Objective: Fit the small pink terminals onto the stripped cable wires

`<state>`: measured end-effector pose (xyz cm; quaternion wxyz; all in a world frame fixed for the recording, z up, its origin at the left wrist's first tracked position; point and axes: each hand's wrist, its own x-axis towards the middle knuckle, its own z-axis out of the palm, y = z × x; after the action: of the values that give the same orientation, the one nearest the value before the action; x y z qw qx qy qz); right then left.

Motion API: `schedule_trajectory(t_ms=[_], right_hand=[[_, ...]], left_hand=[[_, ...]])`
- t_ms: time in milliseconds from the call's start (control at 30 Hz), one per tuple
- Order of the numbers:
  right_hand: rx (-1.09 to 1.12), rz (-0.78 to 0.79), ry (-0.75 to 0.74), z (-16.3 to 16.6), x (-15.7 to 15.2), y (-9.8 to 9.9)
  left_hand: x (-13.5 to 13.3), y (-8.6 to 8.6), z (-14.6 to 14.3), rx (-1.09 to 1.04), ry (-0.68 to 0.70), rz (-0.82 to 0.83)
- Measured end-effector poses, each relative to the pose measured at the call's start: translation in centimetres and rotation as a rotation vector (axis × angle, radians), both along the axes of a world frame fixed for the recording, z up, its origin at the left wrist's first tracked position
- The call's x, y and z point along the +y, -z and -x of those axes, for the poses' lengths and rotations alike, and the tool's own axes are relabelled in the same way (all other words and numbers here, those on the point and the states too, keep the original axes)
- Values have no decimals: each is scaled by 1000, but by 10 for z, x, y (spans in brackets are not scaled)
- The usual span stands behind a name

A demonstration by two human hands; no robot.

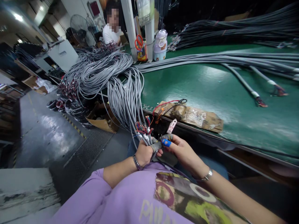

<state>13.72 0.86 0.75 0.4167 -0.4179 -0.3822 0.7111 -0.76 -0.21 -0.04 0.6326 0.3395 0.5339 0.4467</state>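
One purple shirt (126,199) fills the bottom of the frame — above it, one left hand (144,153) clenches grey cables (120,101), too many to count, ends near centre. One right hand (183,149) curls just beside — whether gripping, I can't tell. Upper centre: one lilac container (160,46).

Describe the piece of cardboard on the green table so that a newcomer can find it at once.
Find the big green table and follow its near edge to just beyond the right hand. There lies a long brown piece of cardboard, with a shiny patch towards its middle. Its flat shape and brown colour set it apart from the round grey cables behind it.
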Motion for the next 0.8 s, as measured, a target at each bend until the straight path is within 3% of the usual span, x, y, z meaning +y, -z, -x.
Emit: schedule_trajectory(t_ms=[200,433,567,800], right_hand=[[40,65,38,9,-3,1],[233,219,320,-7,11,12],[252,258,205,-21,22,16],[327,186,-82,-20,41,3]], left_hand=[[-1,-1,-2,-13,-38,-7],[-1,-8,0,-41,-11,2],[3,-18,3,-90,22,40],[15,-29,0,-179,177,68]])
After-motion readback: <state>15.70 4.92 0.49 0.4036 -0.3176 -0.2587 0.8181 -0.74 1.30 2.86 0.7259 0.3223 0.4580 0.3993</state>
